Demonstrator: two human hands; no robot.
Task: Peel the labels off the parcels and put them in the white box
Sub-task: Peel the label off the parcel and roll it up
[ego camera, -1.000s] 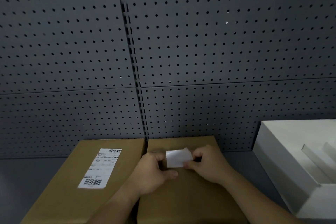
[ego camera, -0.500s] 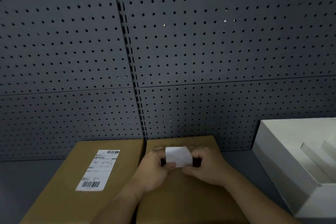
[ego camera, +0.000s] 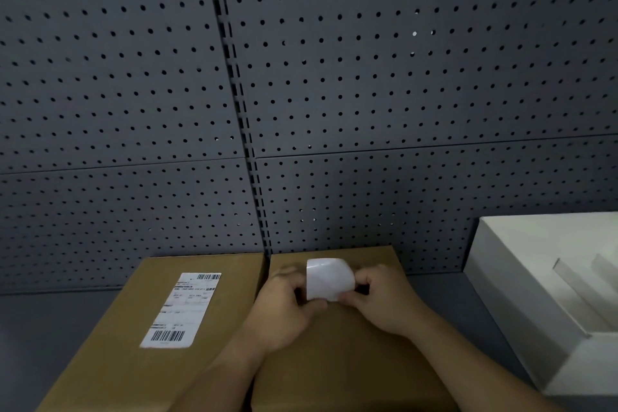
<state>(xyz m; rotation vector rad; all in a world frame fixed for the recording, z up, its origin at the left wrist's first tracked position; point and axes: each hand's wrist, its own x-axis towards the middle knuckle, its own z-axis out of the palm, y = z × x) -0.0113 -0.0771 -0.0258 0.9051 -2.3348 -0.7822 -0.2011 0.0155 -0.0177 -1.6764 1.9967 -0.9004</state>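
Two brown cardboard parcels lie side by side on a grey surface. The left parcel (ego camera: pixel 133 344) carries a white barcode label (ego camera: pixel 182 309) stuck flat on its top. Over the right parcel (ego camera: pixel 351 361), my left hand (ego camera: pixel 284 308) and my right hand (ego camera: pixel 384 301) pinch a white peeled label (ego camera: pixel 329 279) between them. The label curls upward with its blank side toward me; I cannot tell whether its lower edge still touches the parcel. The white box (ego camera: pixel 501 278) stands open at the right.
A dark grey pegboard wall (ego camera: pixel 334 94) rises directly behind the parcels. Inside the white box are white dividers (ego camera: pixel 575 281). Grey surface shows between the right parcel and the white box, and left of the left parcel.
The white label has risen and curled further up between my fingers. My hands have shifted only slightly and stay over the far end of the right parcel.
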